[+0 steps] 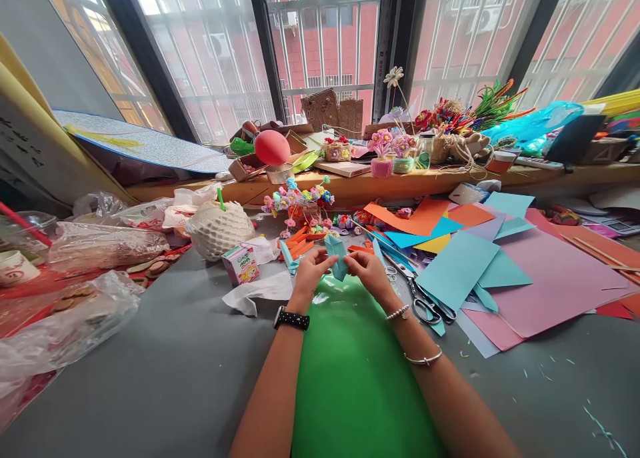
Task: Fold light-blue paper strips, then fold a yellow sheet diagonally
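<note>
Teal folded paper (336, 255) stands with its long axis upright, tip pointing up, pinched between our left hand (311, 268) and right hand (367, 269) above the green sheet (350, 365). Scissors (423, 301) lie just right. Farther off, small pots (383, 167) hold paper flowers.

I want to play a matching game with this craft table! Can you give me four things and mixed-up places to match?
Things:
1. folded blue paper
2. scissors
3. small juice carton
4. red balloon

Places:
A. up on the wooden window ledge
B. held between the left hand and the right hand
C. on the grey table, left of the hands
D. lying right of the hands, by the coloured sheets

Pairs: 1-B, 2-D, 3-C, 4-A
</note>
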A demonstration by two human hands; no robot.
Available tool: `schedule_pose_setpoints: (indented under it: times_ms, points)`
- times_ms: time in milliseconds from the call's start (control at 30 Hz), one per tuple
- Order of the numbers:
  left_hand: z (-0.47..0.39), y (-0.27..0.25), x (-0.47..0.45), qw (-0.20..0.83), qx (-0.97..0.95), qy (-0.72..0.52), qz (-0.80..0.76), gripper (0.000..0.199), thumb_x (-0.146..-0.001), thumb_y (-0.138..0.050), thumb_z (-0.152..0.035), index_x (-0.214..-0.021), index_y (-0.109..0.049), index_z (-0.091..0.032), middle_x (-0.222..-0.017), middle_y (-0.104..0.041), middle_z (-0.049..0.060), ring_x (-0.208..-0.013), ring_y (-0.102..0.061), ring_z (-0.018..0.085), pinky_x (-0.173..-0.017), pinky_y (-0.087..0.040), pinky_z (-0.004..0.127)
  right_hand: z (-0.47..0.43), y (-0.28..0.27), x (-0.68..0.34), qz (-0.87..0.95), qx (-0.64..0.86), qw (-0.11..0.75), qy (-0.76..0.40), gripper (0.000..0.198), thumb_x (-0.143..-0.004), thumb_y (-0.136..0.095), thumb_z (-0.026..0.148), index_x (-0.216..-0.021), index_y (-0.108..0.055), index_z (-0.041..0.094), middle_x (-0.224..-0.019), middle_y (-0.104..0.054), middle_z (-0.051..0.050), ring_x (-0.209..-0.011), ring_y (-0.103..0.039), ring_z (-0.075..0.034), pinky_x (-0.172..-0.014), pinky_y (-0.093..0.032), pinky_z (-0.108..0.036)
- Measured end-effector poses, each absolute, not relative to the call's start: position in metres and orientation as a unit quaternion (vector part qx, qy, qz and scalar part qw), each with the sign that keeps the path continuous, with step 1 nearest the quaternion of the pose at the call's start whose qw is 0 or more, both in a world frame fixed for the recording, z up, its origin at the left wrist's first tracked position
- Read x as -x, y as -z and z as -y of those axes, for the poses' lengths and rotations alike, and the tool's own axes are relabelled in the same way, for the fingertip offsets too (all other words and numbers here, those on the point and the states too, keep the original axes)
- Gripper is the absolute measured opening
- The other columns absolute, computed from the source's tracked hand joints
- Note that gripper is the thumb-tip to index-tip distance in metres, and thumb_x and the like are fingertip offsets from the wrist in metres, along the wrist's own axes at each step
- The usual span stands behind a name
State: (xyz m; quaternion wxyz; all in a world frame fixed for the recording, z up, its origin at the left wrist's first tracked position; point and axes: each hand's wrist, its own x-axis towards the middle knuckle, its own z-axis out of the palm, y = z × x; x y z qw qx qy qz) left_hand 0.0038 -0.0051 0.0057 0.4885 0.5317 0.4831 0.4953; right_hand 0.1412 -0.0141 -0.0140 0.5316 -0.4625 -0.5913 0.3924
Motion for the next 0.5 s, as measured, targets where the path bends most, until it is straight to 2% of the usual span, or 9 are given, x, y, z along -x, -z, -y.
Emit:
schedule_pose_setpoints:
  times_ms: [233,500]
  points:
    - [0.0055,-0.0066,-0.004,0.532,-0.473,-0.53,-0.46,0.032,-0.053,-0.067,-0.033,-0.074,-0.056,-0.012,-0.069,-0.06,0.001,-0.065,-0.057,0.012,-0.062,-0.048,0.025,0.0173,0.01,-0.1414,0.587,0.438,0.508,-0.452,0.031,-0.058,-0.061,0.045,-0.063,-0.055,0.015,-0.055,-0.057,0.001,-0.051,-0.054,-0.011,-0.052,-0.043,-0.024]
    - [0.0048,-0.0059,-0.0037,0.56,-0.459,-0.524,-0.448,0.032,-0.05,-0.07,-0.03,-0.073,-0.057,-0.012,-0.068,-0.062,0.002,-0.064,-0.059,0.012,-0.066,-0.048,0.027,0.0177,0.0107,-0.1412,0.544,0.465,0.537,-0.446,0.031,-0.061,-0.059,0.045,-0.065,-0.055,0.015,-0.054,-0.058,-0.001,-0.047,-0.055,-0.012,-0.048,-0.043,-0.023]
